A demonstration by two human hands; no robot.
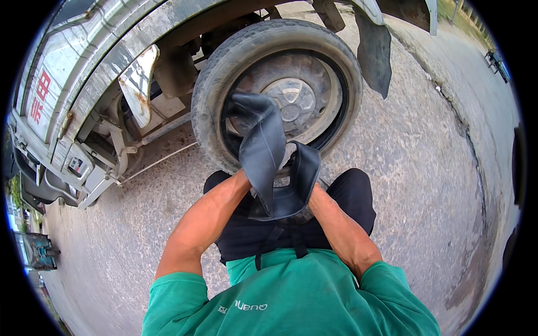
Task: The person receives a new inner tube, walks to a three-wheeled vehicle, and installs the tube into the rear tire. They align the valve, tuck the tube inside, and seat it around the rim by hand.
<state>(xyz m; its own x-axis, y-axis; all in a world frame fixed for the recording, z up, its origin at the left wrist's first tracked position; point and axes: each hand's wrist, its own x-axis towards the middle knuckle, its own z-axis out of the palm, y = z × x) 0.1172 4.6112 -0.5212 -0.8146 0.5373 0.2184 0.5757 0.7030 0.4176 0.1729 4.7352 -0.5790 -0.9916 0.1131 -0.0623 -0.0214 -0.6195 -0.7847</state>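
Observation:
A limp black rubber inner tube [263, 148] hangs in folds in front of me, its far end reaching into the opening of a tyre [216, 84]. The tyre stands upright against the truck, around a dusty steel wheel [291, 99] with a round hub. At the tube's left fold, my left hand [244, 178] grips the rubber, its fingers mostly hidden behind it. My right hand [315, 193] holds the lower right loop, and the tube covers its fingers too.
A worn white truck [84, 67] with rusty, chipped paint fills the upper left. A dark mud flap [374, 53] hangs right of the tyre. Rough concrete ground [414, 168] lies around, with a long crack at the right. A parked vehicle [40, 251] stands far left.

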